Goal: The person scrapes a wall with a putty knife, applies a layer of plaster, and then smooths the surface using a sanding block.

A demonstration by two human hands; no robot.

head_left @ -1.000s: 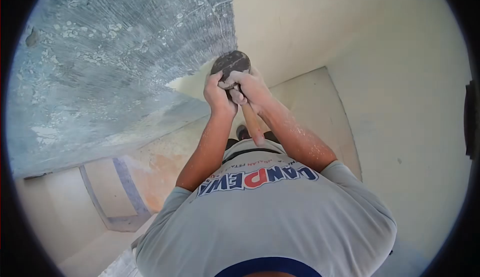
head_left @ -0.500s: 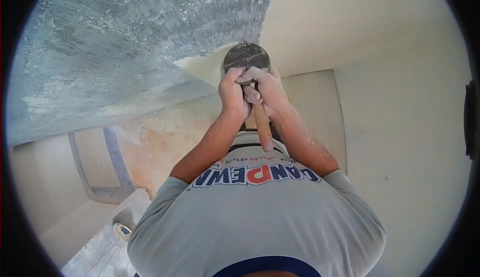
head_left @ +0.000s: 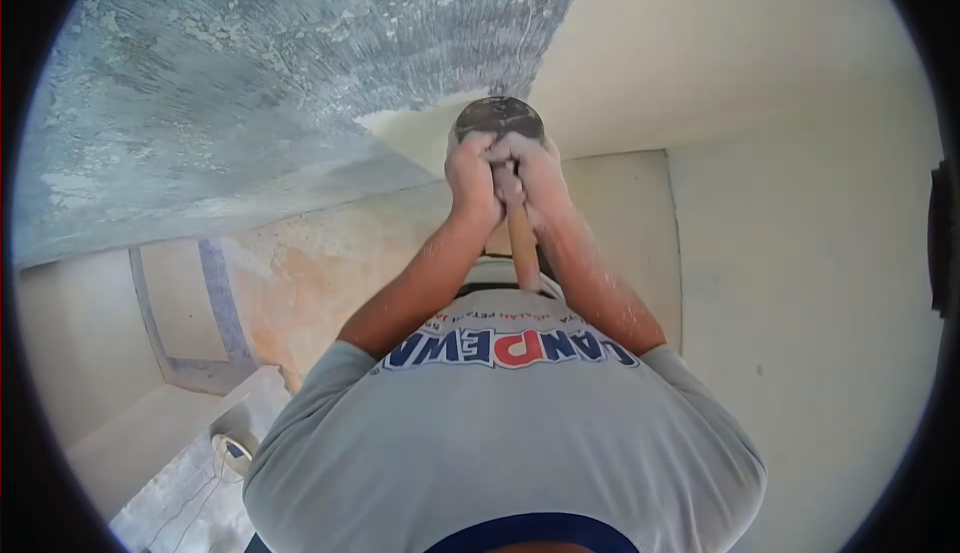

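My left hand (head_left: pixel 472 175) and my right hand (head_left: pixel 537 170) are side by side in front of my chest, both dusted with white powder. Their fingers are closed around a dark round object (head_left: pixel 500 115), with the thumbs near its lower edge. Below the hands, a wooden handle (head_left: pixel 523 248) points back towards my shirt. The hands hide where the handle begins and whether it is joined to the round object.
A rough grey-blue surface (head_left: pixel 230 103) fills the upper left, meeting a smooth cream surface (head_left: pixel 700 43) at the upper right. A pale wall (head_left: pixel 800 303) stands right. At lower left are a panel with a blue-grey border (head_left: pixel 228 303) and a small round container (head_left: pixel 232 451).
The round object looks flatter and sits slightly lower, tilted differently between my hands. Both hands still hold on, and the whole view has shifted a little.
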